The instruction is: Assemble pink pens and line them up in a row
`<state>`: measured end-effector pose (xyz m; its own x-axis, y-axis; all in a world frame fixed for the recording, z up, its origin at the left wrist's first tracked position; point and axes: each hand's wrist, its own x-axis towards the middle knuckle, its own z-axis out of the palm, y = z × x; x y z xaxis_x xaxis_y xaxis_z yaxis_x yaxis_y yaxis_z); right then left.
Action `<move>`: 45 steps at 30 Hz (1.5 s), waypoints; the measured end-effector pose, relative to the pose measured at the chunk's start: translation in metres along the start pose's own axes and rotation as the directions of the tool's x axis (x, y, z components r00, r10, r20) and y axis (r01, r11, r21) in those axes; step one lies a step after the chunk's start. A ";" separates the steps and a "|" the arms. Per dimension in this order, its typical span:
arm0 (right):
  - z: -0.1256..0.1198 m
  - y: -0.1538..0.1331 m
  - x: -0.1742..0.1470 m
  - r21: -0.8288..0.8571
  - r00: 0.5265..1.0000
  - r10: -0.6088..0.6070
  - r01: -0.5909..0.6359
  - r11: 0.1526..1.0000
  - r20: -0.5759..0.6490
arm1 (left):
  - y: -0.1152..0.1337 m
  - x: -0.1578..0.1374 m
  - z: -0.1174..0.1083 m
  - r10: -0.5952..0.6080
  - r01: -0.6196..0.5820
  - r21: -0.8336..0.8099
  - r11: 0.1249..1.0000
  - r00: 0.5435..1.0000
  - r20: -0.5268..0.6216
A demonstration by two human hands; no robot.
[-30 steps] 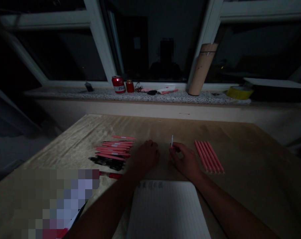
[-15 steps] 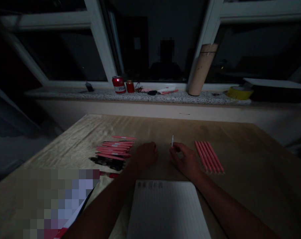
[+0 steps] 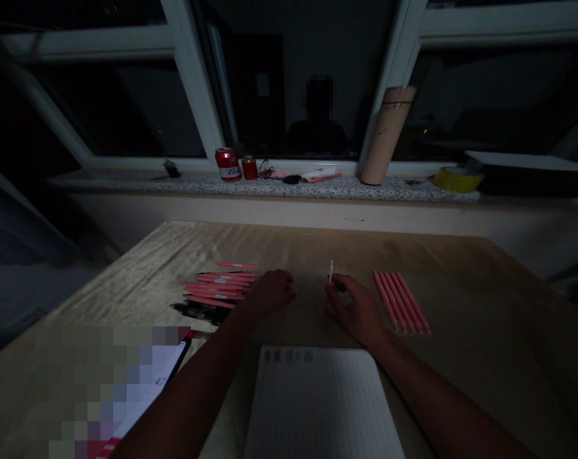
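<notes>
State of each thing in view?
Right hand: grip closed on white stick
White stick: upright
Left hand: curled, contents unclear
Right pink pens: neat row
Left pink pens: loose pile, one apart
Lined page: face up, marked near top
Screen: lit
Red can: upright
Tan cylinder: upright
Yellow tape roll: lying flat

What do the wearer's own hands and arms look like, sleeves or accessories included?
Left hand and right hand are ungloved. Both forearms are bare where visible, with no sleeve, watch or bracelet showing. Dim light hides whether rings are worn.
</notes>
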<state>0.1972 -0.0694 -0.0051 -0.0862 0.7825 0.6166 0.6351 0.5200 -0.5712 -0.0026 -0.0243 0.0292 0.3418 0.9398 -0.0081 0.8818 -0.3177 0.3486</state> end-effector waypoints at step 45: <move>0.004 -0.003 -0.001 0.004 0.986 -0.156 0.156 0.988 0.054 | 0.059 -0.002 -0.026 -0.031 -0.352 -0.901 0.254 0.928 -0.372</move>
<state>0.1925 -0.0703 -0.0058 -0.2253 0.7092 0.6681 0.6109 0.6370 -0.4701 0.0404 -0.0419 0.0742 0.1689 0.9287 0.3302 -0.1889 -0.2983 0.9356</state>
